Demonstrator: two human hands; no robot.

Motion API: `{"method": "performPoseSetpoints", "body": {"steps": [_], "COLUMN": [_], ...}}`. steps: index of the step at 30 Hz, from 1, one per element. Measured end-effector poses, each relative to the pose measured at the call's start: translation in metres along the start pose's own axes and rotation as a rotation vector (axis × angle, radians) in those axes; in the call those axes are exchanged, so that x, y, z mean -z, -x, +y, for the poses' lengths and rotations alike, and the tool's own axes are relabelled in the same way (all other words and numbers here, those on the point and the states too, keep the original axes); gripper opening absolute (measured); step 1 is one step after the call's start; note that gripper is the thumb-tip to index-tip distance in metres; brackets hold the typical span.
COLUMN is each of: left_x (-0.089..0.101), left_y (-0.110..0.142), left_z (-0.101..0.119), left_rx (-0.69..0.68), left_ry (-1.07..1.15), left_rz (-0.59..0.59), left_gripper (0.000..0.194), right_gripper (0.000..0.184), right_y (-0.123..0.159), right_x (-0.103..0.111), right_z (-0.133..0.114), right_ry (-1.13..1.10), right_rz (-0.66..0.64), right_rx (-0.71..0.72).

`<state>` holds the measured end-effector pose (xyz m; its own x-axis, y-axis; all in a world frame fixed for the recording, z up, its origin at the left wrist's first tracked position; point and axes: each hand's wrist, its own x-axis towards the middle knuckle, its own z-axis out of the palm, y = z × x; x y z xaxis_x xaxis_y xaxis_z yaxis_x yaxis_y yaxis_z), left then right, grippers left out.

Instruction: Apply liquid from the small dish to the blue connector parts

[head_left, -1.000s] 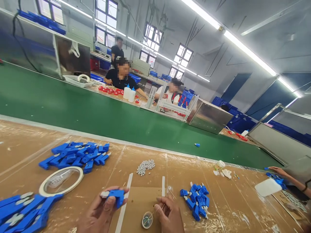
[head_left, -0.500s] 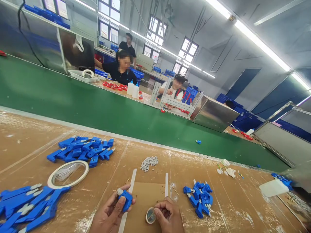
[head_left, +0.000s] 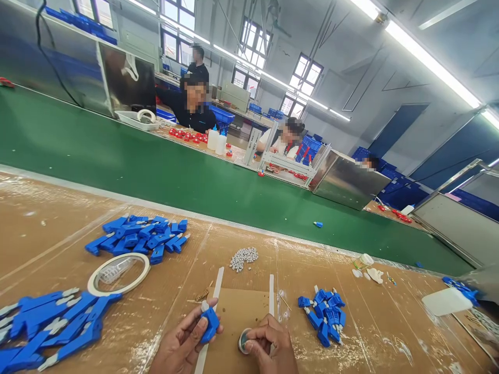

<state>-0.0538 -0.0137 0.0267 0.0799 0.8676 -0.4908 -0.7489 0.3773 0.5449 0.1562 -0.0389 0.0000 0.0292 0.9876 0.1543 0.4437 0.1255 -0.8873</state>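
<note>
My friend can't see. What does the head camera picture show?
A person's left hand holds a small blue plastic part, and the right hand pinches a little round tin, over a brown table. Piles of blue parts lie around, with a green belt behind.

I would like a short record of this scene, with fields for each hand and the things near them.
left hand: holds a blue plastic part, white tip up
right hand: fingers at a small round tin
between hands: cardboard sheet
left of hands: tape ring, blue part piles
right of hands: small blue pile
ahead: white pellets, green conveyor belt
</note>
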Motion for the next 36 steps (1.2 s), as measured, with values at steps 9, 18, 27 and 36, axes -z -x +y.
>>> {"method": "performPoseSetpoints", "body": {"steps": [9,18,27,36], "left_x": [0.014,0.011,-0.002,-0.005], "left_y": [-0.007,-0.005,-0.001,0.005], "left_z": [-0.008,-0.012,-0.025,-0.022], "left_rx": [0.0,-0.038,-0.136,0.061], "left_ry": [-0.016,-0.02,0.011,0.02], "left_rz": [-0.032,0.025,0.062,-0.018], "left_gripper": [0.051,0.053,0.054,0.054], "right_gripper": [0.013,0.015,0.048,0.049], "right_y": [0.0,-0.003,-0.002,-0.004], "right_x": [-0.003,0.009,0.0,0.008], "right_z": [0.009,0.003,0.003,-0.002], "right_ry": [0.049,0.136,0.045,-0.251], "right_rz": [-0.081,0.04,0.095,0.154], "right_rx": [0.197,0.29,0.09,-0.117]}}
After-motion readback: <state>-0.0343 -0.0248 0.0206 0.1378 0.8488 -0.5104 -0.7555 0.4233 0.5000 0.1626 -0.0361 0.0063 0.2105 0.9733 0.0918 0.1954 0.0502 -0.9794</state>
